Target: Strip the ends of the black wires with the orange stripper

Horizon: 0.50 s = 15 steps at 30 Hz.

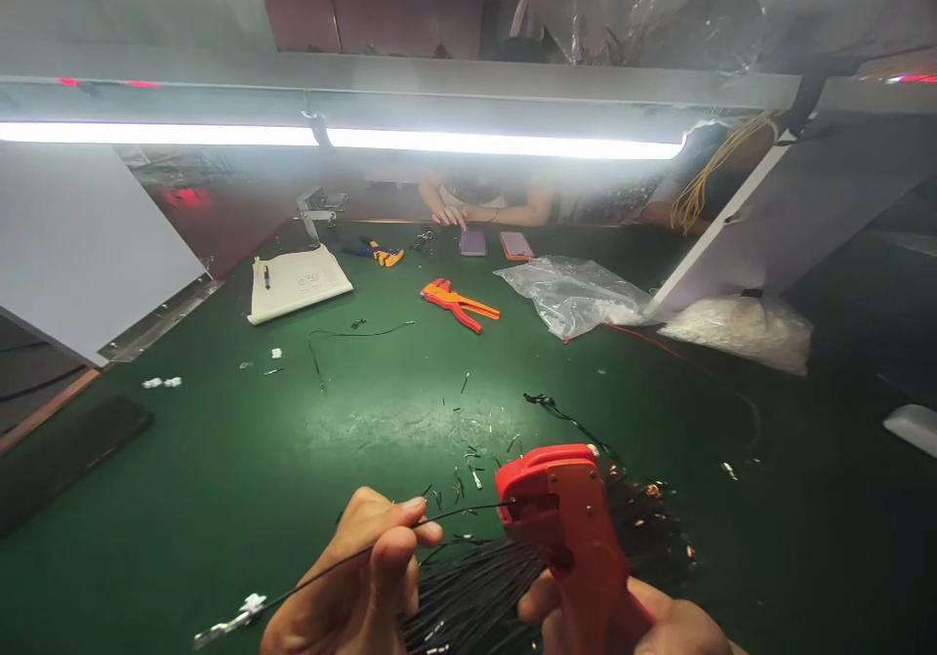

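My left hand (358, 577) pinches a thin black wire (461, 512) between thumb and fingers. The wire's right end goes into the jaw of a red wire stripper (563, 528). My right hand (651, 621) grips that stripper by its handles at the bottom edge of the view. A white connector (234, 621) hangs at the wire's left end. Under both hands lies a bundle of several black wires (483, 596) on the green table (220, 479).
Cut wire bits lie scattered mid-table. An orange-red stripper (458, 304), a blue-yellow tool (381, 252), a cream tray (297, 282), clear plastic bags (578, 294) and two phones (494, 243) sit farther back. Another person's hand (450, 214) rests at the far edge. A light bar hangs overhead.
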Each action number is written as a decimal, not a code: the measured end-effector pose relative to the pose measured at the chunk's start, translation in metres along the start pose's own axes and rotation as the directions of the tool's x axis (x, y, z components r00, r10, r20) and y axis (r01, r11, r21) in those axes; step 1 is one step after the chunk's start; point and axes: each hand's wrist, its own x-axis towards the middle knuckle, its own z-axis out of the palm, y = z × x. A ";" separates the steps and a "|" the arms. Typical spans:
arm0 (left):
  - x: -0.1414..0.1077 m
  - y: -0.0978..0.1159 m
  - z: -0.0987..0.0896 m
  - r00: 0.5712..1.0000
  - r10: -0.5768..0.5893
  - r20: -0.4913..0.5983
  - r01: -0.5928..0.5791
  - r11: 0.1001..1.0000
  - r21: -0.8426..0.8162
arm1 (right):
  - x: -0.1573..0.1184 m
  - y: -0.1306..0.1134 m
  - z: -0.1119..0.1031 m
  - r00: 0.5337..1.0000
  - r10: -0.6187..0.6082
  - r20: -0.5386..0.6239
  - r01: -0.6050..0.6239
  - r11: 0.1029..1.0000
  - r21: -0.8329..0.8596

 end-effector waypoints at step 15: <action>-0.009 0.003 0.013 0.993 -0.111 0.036 0.113 0.991 -0.075 | 0.001 -0.002 -0.007 0.994 0.079 -0.079 -0.091 0.984 -0.152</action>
